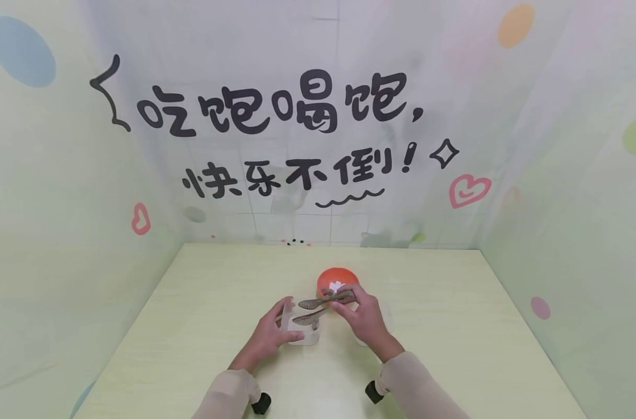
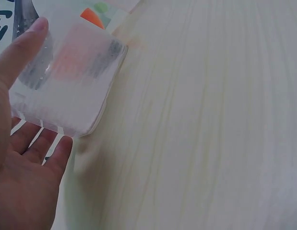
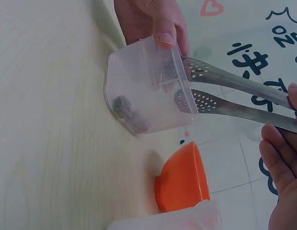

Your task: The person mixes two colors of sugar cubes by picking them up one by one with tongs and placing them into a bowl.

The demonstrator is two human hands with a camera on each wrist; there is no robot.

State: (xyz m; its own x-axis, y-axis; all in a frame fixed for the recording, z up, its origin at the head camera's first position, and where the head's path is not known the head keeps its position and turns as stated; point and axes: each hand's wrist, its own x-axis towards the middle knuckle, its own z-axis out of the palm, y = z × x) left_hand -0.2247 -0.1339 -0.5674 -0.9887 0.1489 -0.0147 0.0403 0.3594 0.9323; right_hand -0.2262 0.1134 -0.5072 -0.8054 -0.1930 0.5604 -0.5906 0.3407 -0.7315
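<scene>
My left hand (image 1: 265, 337) grips a translucent plastic box (image 1: 304, 338), the thumb on its near side and the fingers around the far side. The box is above the tabletop in the head view. Dark lumps (image 3: 122, 107) show through its wall near the bottom in the right wrist view. In my right hand (image 1: 369, 319) are metal tongs (image 3: 244, 85), pinched between thumb and fingers. Their perforated tips are spread apart inside the box's mouth, with no piece visible between them. Beyond the hands, an orange bowl (image 1: 338, 273) holds white and brownish pieces.
A second translucent box (image 3: 165, 219) stands beside the orange bowl, mostly hidden under my right hand in the head view. The pale wooden table (image 1: 208, 291) meets printed walls (image 1: 307, 41) at the back and on both sides.
</scene>
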